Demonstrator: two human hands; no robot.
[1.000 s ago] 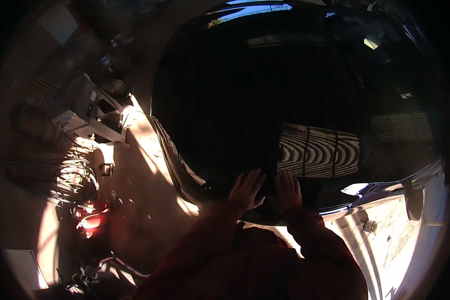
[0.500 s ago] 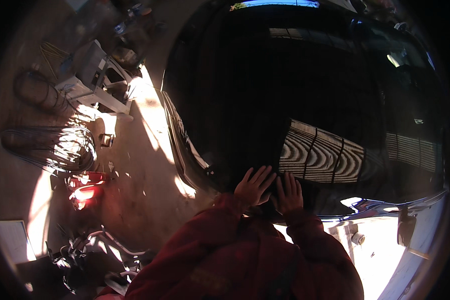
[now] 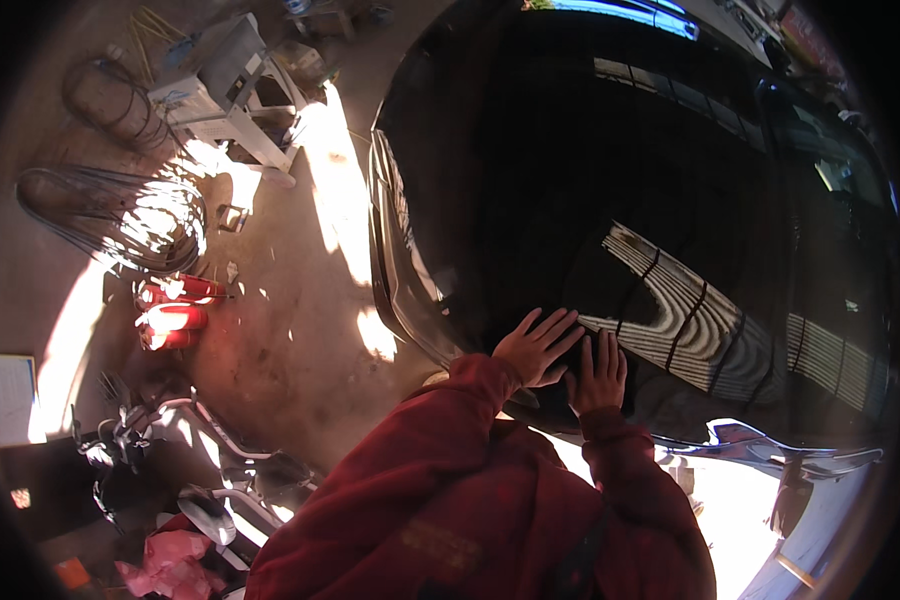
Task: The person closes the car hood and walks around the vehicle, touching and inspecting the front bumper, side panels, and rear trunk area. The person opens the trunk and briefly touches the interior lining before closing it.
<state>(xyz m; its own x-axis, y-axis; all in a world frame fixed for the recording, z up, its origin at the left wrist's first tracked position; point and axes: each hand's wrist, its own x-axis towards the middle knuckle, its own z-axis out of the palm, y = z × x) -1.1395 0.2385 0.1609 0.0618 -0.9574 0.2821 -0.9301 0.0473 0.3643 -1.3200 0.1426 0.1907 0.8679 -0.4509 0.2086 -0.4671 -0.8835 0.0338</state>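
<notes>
A large glossy black car panel (image 3: 570,180), seemingly a bonnet, fills the middle and right, with striped reflections of light across it. Flat on its near edge rests my left hand (image 3: 538,348), fingers stretched out and slightly spread, angled to the right. Close beside it my right hand (image 3: 599,374) also lies palm down, its fingers pointing away from me. The two hands are nearly touching. Neither holds anything that shows; whatever is under the palms is hidden.
On the floor at left are coiled cable (image 3: 120,215), red cylinders like fire extinguishers (image 3: 175,318) and a grey machine on a white stand (image 3: 220,90). Nearer, bent metal tubing (image 3: 205,420) and crumpled pink material (image 3: 175,568) lie about. Strong sunlight falls on the floor.
The whole view has tilted and shifted, so floor things at left sit higher. Both hands stay flat on the panel and appear a little farther up and right in the picture.
</notes>
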